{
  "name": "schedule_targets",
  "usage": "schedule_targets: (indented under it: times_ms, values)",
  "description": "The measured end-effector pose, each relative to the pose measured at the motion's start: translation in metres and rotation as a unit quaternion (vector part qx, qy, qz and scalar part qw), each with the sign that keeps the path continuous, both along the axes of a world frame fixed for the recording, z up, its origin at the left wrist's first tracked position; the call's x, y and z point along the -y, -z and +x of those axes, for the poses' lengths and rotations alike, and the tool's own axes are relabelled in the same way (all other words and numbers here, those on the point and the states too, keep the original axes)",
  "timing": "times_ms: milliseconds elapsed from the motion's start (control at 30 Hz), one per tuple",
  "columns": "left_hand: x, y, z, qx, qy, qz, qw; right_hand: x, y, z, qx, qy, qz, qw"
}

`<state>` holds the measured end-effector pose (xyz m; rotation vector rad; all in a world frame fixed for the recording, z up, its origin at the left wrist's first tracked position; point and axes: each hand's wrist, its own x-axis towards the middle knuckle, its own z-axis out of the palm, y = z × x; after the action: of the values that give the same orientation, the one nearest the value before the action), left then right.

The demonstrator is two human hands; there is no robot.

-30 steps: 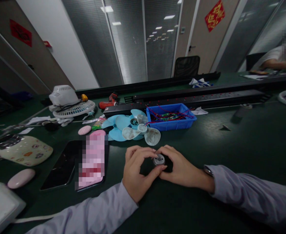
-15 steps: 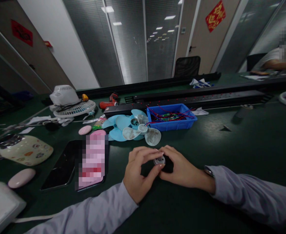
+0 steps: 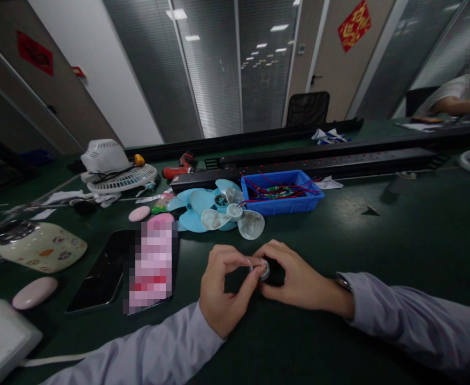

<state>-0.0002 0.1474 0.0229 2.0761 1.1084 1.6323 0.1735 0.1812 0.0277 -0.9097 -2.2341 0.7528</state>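
A small round silver metal part (image 3: 264, 270) is between my hands, low over the table; its exact kind is hidden by the fingers. My left hand (image 3: 227, 289) pinches at its top and left side with thumb and index fingertips. Curled around its right side, the thumb and fingers of my right hand (image 3: 294, 275) hold it. Just beyond my hands lie blue fan blades (image 3: 194, 206) and a greyish fan blade set (image 3: 252, 224), overlapping each other.
A blue bin (image 3: 286, 206) holds wires and green circuit boards. Two phones (image 3: 98, 272), a cream flask (image 3: 44, 246) and a white box (image 3: 6, 337) are at left. Farther back are a fan (image 3: 122, 176), a red drill (image 3: 178, 168) and long black bars. A person sits far right.
My left fingers have lowered and closed in a pinch on the metal part, covering more of it. My right hand has hardly moved.
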Motion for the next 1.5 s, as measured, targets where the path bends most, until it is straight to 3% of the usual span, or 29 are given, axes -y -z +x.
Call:
schedule_targets:
  times_ms: [400, 567, 733, 867, 1067, 1267, 1500]
  values:
    - [0.000, 0.002, 0.002, 0.082, 0.032, -0.018, 0.996, 0.000, 0.000, 0.000, -0.016, -0.016, 0.015, 1.000]
    - [0.004, 0.004, 0.001, 0.076, -0.018, 0.003, 0.997, -0.001, 0.000, 0.001, -0.020, -0.021, 0.019, 0.999]
    - [0.002, 0.002, 0.000, 0.090, -0.021, 0.028, 0.995, -0.001, 0.001, 0.002, -0.014, -0.017, 0.013, 1.000]
    - [-0.008, 0.001, -0.002, 0.093, -0.047, -0.020, 0.994, 0.001, -0.001, 0.002, -0.009, 0.000, -0.002, 1.000]
    - [-0.018, 0.009, -0.010, 0.021, -0.069, -0.165, 0.984, 0.001, -0.003, 0.000, -0.003, 0.009, -0.010, 1.000]
    - [-0.021, 0.013, -0.014, -0.126, -0.086, -0.188, 0.970, 0.000, -0.004, 0.001, 0.001, 0.011, -0.011, 1.000]
    - [-0.020, 0.010, -0.013, -0.161, -0.077, -0.176, 0.968, -0.001, -0.002, 0.001, -0.006, 0.006, -0.010, 1.000]
